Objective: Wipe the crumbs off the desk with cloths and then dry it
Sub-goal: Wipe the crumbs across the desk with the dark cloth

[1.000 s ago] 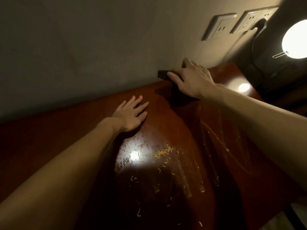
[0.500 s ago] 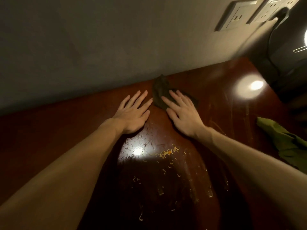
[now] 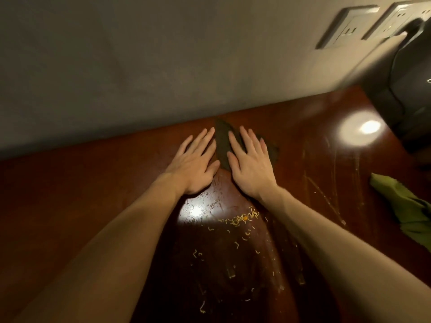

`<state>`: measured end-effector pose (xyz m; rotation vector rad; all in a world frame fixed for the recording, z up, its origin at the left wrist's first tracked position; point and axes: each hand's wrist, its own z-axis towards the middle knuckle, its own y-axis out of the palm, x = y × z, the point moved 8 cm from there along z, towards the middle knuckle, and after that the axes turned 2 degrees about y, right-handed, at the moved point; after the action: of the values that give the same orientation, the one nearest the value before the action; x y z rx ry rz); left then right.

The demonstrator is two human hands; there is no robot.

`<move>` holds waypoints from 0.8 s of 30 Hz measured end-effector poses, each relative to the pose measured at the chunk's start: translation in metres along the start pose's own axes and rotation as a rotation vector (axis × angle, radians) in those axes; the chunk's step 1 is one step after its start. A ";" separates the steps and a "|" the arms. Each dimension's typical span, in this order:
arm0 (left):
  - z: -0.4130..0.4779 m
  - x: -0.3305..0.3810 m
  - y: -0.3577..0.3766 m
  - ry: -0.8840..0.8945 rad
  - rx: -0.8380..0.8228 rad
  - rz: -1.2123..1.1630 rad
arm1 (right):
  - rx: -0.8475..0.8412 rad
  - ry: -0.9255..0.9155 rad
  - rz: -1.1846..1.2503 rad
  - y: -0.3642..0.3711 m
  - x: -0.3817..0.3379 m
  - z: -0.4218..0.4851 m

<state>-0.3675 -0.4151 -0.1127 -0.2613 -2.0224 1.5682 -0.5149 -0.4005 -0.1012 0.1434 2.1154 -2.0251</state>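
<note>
A dark cloth (image 3: 222,142) lies on the red-brown desk (image 3: 93,194) close to the wall. My right hand (image 3: 250,166) presses flat on it, fingers spread, covering its right part. Just left of it, my left hand (image 3: 193,164) rests flat on the bare wood, fingers apart, its thumb nearly touching the cloth's edge. Yellow noodle-like crumbs (image 3: 240,219) lie scattered on the desk between my forearms, thickest just below my right wrist. Wet streaks show on the wood to the right.
A crumpled green cloth (image 3: 405,206) lies at the desk's right edge. A dark lamp base (image 3: 410,94) stands at the back right, plugged into wall sockets (image 3: 345,26). The wall runs along the desk's far edge.
My right hand slid the dark cloth leftwards along the wall from the back right until it sits beside my left hand. The left hand stayed in place. The view has turned right.
</note>
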 end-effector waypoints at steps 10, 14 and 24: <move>-0.047 -0.022 -0.019 -0.097 0.437 -0.224 | -0.023 0.014 0.004 0.000 0.007 0.048; -0.057 -0.019 -0.022 -0.152 0.458 -0.148 | -0.113 -0.260 -0.062 0.003 -0.017 0.011; -0.063 -0.019 -0.021 -0.204 0.407 -0.182 | -0.152 -0.326 -0.045 0.003 -0.028 0.010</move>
<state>-0.3147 -0.3783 -0.0894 0.2404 -1.7569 1.8990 -0.4862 -0.4086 -0.0989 -0.2441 2.0656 -1.7583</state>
